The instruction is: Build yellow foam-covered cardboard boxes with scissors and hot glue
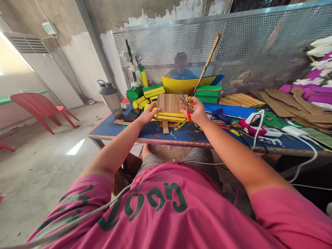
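Note:
A brown ridged cardboard piece (pixel 171 103) stands between my hands, with a yellow strip (pixel 169 116) along its lower edge. My left hand (pixel 149 112) grips the cardboard's left side, thumb on its front. In my right hand (pixel 196 110) are scissors (pixel 189 116) with red and yellow handles. Their grey blades point up and left beside the cardboard's right edge. The fingertips of that hand also touch the cardboard's right corner. A small cardboard strip (pixel 165 126) and thin yellow scraps lie just below on the blue table (pixel 145 135).
Green and yellow boxes (pixel 153 92) and a yellow sheet (pixel 186 84) stand behind my hands. A wooden stick (pixel 208 62) leans at the mesh panel (pixel 155 41). The bottle (pixel 110 98) is left; a glue gun (pixel 220 115), cables and a power strip (pixel 269 132) lie right.

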`<state>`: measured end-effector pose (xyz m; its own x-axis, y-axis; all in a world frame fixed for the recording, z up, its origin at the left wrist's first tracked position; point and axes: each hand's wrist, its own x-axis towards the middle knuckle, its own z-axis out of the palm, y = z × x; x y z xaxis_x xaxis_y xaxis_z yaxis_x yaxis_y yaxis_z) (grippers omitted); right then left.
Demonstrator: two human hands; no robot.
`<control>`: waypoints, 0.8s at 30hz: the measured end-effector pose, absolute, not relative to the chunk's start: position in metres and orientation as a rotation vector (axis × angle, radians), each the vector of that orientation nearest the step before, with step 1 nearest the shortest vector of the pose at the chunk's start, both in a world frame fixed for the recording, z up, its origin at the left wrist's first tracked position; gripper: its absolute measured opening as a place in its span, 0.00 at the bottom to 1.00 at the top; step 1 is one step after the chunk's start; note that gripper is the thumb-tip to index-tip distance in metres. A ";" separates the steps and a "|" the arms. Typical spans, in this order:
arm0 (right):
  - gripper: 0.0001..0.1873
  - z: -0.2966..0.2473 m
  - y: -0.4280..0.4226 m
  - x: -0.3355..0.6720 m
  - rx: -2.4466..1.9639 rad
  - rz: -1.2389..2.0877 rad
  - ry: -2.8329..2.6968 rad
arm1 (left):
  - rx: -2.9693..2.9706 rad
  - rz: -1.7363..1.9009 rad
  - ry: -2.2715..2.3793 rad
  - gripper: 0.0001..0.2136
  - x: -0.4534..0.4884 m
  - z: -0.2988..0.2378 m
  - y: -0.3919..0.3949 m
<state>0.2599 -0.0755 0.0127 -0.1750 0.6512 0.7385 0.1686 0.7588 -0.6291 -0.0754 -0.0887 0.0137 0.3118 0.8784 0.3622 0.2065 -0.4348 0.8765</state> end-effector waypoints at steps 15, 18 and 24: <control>0.31 0.020 -0.070 0.259 -0.812 0.799 -1.444 | 1.931 1.172 0.957 0.38 -0.082 0.011 -0.078; 0.31 0.020 -0.070 0.260 -0.805 0.824 -1.432 | 1.928 1.165 0.952 0.38 -0.081 0.011 -0.079; 0.33 0.016 -0.066 0.260 -0.760 0.915 -1.393 | 1.931 1.175 0.914 0.36 -0.082 0.011 -0.076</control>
<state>0.2601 -0.0657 0.0164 -0.0414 0.8794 0.4743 -0.0854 0.4699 -0.8786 -0.0817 -0.0764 0.0108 0.3429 0.8350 0.4304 0.2115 -0.5150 0.8307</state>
